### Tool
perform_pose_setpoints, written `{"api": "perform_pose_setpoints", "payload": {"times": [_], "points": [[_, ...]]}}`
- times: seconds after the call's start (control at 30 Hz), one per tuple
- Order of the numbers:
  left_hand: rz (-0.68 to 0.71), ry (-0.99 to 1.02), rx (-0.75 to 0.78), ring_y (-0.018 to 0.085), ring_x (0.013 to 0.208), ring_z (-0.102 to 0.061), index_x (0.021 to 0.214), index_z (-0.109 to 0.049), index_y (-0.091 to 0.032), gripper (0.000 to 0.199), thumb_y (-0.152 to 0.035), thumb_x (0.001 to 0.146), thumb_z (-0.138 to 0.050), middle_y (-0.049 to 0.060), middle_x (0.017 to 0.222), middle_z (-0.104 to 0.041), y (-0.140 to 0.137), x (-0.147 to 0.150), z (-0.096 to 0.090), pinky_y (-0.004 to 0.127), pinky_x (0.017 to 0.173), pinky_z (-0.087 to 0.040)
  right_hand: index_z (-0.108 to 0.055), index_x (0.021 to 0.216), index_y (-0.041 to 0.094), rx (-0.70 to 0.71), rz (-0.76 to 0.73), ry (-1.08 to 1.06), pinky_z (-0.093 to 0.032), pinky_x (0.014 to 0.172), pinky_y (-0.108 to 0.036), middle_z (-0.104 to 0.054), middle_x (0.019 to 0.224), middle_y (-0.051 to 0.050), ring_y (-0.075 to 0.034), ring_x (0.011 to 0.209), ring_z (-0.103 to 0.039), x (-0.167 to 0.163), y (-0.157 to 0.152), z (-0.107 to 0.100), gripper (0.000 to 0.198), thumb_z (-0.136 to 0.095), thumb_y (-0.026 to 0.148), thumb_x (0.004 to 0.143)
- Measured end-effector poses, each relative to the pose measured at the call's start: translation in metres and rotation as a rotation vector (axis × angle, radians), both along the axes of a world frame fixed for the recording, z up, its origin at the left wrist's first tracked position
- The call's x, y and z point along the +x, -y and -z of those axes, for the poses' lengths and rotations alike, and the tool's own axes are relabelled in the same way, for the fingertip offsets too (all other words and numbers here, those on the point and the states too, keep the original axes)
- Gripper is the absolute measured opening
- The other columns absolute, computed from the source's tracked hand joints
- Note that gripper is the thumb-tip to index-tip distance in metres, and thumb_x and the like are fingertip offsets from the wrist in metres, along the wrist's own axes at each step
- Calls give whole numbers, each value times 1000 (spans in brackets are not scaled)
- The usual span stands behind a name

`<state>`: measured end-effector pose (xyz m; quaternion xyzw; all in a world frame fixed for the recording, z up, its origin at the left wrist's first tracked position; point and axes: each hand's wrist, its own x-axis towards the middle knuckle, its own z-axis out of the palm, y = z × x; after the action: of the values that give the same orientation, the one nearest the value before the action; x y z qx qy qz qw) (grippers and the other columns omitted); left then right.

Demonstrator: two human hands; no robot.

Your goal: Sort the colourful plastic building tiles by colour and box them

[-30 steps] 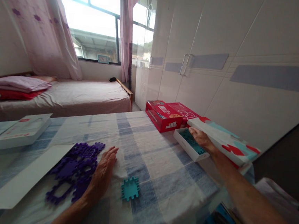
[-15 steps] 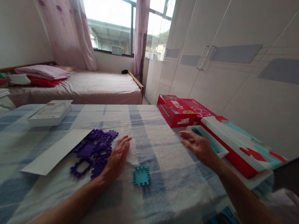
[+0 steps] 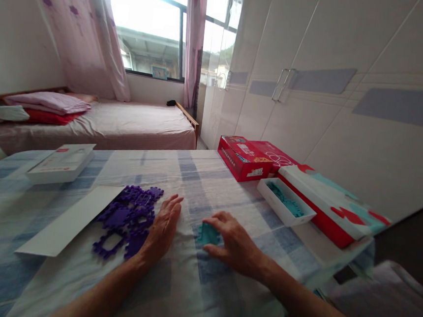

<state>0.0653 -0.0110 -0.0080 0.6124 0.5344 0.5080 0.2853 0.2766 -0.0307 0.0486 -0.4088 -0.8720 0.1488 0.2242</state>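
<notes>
My right hand (image 3: 228,239) has its thumb and fingers on opposite edges of a square teal interlocking tile (image 3: 208,234) with notched sides. The tile is at the tablecloth, partly hidden by the fingers. My left hand (image 3: 164,223) rests open on its side, fingers stretched forward, against the right side of a heap of purple interlocking tiles (image 3: 116,218). Some of the purple pieces are solid squares, others open frames. More teal pieces (image 3: 285,199) lie in a white box tray (image 3: 297,220) to the right.
A white flat lid or card (image 3: 67,222) leans at the purple heap's left. Behind it stands a white box (image 3: 63,163). Red boxes (image 3: 244,159) and a long red-and-white box (image 3: 333,206) line the right edge of the checked tablecloth (image 3: 170,293). A bed (image 3: 133,122) is beyond.
My right hand has moved left from the white tray to the single teal tile and closed its fingers around it. My left hand stays beside the purple heap. The view has shifted slightly.
</notes>
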Motion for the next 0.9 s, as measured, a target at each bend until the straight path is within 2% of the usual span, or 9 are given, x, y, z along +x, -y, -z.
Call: {"api": "perform_pose_setpoints", "payload": {"times": [0.1,0.2,0.3,0.37,0.43,0.5,0.63,0.77,0.9], "points": [[-2,-5,-6,23,127,-40,122,-54,-20,49,-49,92,-29,9,138,-43,0,0,1,41,106,-35,-56,115,20,173,275,-56,-40,94,-38,-56,111,-9,-22,104,-51,46,-25,-17,41,-60,35,78],[1,-29,-7,23,129,-39,122,-54,-19,50,-49,92,-28,9,137,-44,0,1,-1,40,106,-34,-58,113,18,374,602,34,-40,93,-42,-57,108,-11,-26,102,-52,105,-55,-28,41,-56,40,78],[-8,-90,-2,23,129,-39,120,-56,-17,51,-49,92,-27,10,135,-47,2,2,-5,41,109,-31,-59,113,17,368,837,194,-42,88,-45,-58,108,-14,-29,104,-52,149,-75,-29,47,-54,47,77],[-2,-147,1,23,128,-41,116,-58,-16,50,-46,92,-26,10,132,-49,4,4,-9,41,109,-30,-58,115,17,353,886,236,-43,87,-47,-56,114,-15,-32,107,-51,157,-80,-26,51,-52,51,77],[27,-222,10,23,125,-44,113,-59,-16,45,-42,92,-30,12,131,-50,7,6,-11,41,108,-32,-59,113,17,367,789,190,-41,91,-47,-54,117,-15,-31,111,-49,142,-81,-24,49,-51,50,78],[61,-321,30,24,124,-45,111,-61,-15,37,-36,90,-38,14,131,-50,9,8,-12,41,106,-34,-59,111,16,349,584,92,-39,96,-42,-55,118,-14,-28,113,-50,109,-78,-25,44,-51,46,80],[102,-483,87,28,123,-45,107,-61,-14,29,-24,82,-50,17,132,-49,10,10,-12,43,105,-35,-57,116,21,182,132,-21,-40,98,-39,-54,123,-9,-23,113,-51,10,-67,-31,38,-53,36,81],[133,-485,70,32,123,-44,116,-56,-13,37,-19,81,-48,18,126,-54,14,12,-11,48,104,-34,-54,120,20,111,-279,-2,-39,98,-38,-54,123,-8,-21,113,-51,-94,-58,-35,40,-56,24,80],[135,-444,41,33,126,-41,123,-53,-15,39,-25,86,-44,19,133,-49,16,10,1,51,109,-24,-52,120,18,178,-443,100,-38,97,-40,-54,122,-10,-23,114,-48,-180,-48,-28,44,-60,28,78]]}}
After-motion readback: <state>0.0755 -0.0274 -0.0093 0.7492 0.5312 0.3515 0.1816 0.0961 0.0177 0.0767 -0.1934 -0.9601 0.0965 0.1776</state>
